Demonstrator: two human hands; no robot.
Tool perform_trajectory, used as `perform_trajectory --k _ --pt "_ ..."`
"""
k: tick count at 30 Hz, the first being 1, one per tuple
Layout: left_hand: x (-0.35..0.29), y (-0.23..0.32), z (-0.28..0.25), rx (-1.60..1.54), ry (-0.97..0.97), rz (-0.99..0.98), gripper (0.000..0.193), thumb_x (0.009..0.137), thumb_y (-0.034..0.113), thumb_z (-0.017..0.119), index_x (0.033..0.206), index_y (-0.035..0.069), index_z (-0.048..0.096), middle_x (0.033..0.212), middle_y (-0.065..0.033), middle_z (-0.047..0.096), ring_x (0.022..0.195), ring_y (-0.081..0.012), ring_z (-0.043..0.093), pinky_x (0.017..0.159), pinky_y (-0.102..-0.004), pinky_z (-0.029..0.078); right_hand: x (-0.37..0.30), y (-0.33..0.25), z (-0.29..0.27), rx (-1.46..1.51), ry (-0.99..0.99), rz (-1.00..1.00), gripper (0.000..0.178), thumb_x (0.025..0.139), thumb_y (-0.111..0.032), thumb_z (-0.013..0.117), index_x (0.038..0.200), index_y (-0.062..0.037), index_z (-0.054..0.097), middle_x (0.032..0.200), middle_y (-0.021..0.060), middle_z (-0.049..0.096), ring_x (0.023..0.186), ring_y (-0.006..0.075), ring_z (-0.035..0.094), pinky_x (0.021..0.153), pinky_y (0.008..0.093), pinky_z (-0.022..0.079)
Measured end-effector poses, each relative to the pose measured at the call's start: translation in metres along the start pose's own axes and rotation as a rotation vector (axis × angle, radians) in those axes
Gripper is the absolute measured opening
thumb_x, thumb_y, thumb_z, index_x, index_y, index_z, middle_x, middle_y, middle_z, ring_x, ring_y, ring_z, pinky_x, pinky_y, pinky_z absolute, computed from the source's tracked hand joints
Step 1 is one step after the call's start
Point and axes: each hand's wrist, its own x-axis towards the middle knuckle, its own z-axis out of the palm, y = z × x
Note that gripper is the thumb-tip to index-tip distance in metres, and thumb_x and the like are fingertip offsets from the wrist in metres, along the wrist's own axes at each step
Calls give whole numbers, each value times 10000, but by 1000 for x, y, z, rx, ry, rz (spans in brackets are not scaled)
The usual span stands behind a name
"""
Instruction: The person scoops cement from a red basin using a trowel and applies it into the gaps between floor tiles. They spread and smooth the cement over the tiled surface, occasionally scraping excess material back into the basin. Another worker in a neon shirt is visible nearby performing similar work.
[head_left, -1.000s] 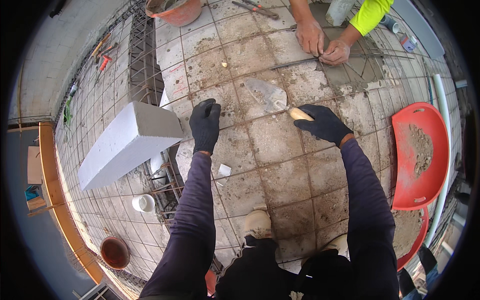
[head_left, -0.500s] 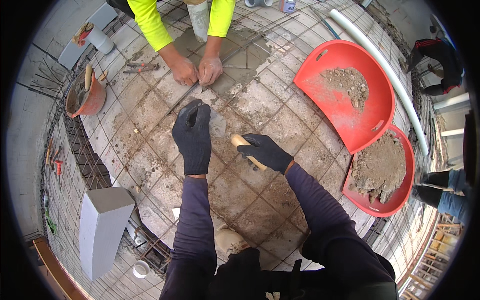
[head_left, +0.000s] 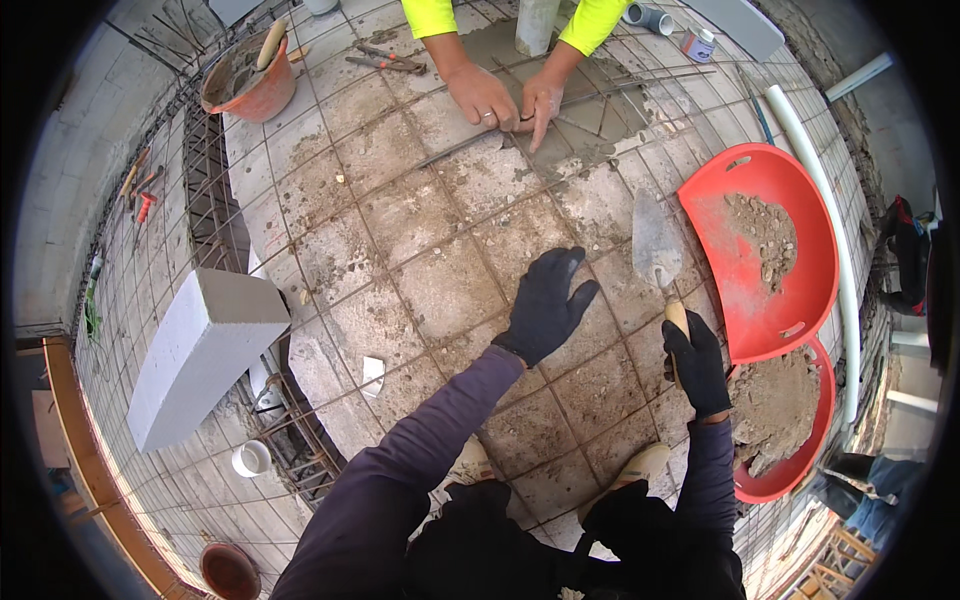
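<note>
My right hand [head_left: 697,362], in a black glove, is wrapped round the wooden handle of a trowel [head_left: 657,245]. The trowel's grey pointed blade tilts up and away, just left of a red tub [head_left: 812,290]. My left hand [head_left: 548,305], gloved in black too, hangs with fingers apart over the rebar mesh [head_left: 470,235] and holds nothing. Across from me, a co-worker's bare hands [head_left: 510,112] meet at a thin bar by a patch of wet mortar [head_left: 600,130]. The co-worker wears bright yellow sleeves.
A second red tub [head_left: 828,440] holds sandy mix. An orange bucket [head_left: 262,88], pliers [head_left: 385,62], a white foam block [head_left: 215,340], a white cup [head_left: 251,459] and a long white pipe [head_left: 822,215] lie around. An open rebar trench [head_left: 212,215] runs along the left.
My view has shifted left and toward me. My right hand has swung right with the trowel, its blade now pointing away. My left hand has opened and moved right.
</note>
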Motion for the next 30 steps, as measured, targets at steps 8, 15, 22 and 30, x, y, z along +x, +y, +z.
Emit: perform_trajectory --k 8,15,22,30 --pt "66 -103 -74 509 -209 -172 619 917 276 709 1462 54 515 1307 -218 603 1194 -412 603 992 -515 502 0 -21 106 -506 73 -354 315 1000 -358 676 1099 -66 607 835 218 712 778 440 710 656 515 560" --pt "109 -124 -63 486 -525 -209 650 824 259 785 1416 91 577 1269 -206 606 1172 -416 636 1006 -490 521 38 -26 154 -573 115 -366 327 994 -371 675 1070 -67 580 786 208 703 728 425 707 629 524 556" --pt "104 -141 -65 342 -525 -159 636 800 260 824 1375 88 614 1348 -200 638 1215 -378 647 1060 -439 513 84 -12 173 -366 -51 -486 350 985 -382 688 1087 -61 589 838 232 713 782 435 716 669 516 560" --pt "86 -113 -102 382 -197 -139 576 881 297 815 1387 95 630 1312 -162 696 1207 -319 680 1034 -408 533 50 -3 159 -223 -182 -409 354 974 -359 719 1128 -47 657 944 230 732 861 423 722 733 477 568"
